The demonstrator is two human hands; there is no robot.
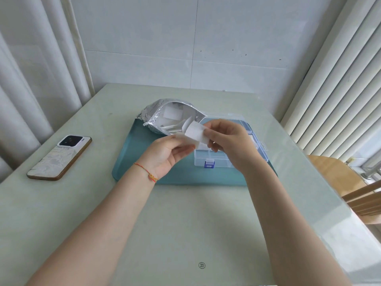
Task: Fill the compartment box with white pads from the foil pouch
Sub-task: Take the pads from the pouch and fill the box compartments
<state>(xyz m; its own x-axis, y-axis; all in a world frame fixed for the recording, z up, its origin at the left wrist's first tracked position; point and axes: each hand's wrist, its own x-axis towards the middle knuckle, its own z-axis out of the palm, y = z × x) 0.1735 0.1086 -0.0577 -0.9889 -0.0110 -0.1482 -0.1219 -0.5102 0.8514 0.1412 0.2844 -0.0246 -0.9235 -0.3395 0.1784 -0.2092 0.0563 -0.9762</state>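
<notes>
White pad (194,133) at frame centre, pinched between left hand (167,153) and right hand (228,141), above compartment box (218,159). Advisable: peel single pad, lay flat in empty compartment; foil pouch (165,114) open behind.

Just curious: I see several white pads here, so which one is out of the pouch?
The pad held between both hands above the box. The others lie inside the open pouch.
</notes>
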